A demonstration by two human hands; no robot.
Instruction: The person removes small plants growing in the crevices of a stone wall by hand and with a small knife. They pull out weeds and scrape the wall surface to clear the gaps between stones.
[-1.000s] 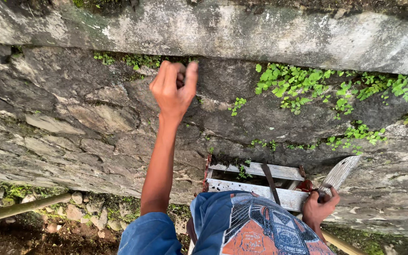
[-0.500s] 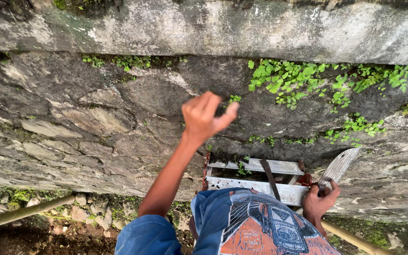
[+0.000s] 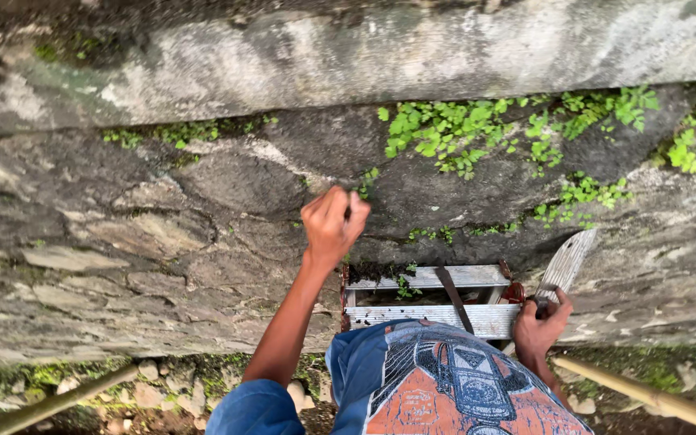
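Nearest the camera, at 6 o'clock, hangs the person's blue printed shirt (image 3: 453, 387), and just past it the top steps of a metal stepladder (image 3: 424, 296) set against the wall. At 4 o'clock the right hand (image 3: 543, 324) is closed round the handle of a trowel (image 3: 567, 259), whose worn pale blade slants up toward 1 o'clock and lies near the stone; whether the blade touches it cannot be told. The trowel looks stiff and fairly light, with a hard thin edge, so the handle is the sound place to grip it, as the hand does. Thin bamboo poles (image 3: 646, 396) cross the lower corners at 4 and 8 o'clock above rubble on the ground.

Farther out, near the centre, the left hand (image 3: 332, 225) is raised on an outstretched arm, fingers curled into a loose fist close to the stone wall (image 3: 147, 242); whether it pinches anything cannot be told. The stone is rough, layered and mottled, likely crumbly at its seams. Beyond the hand, from 12 to 2 o'clock, small green weeds (image 3: 453, 133) sprout from the joint under a pale ledge (image 3: 348, 56). They look soft and light, easily torn, best taken low at the roots
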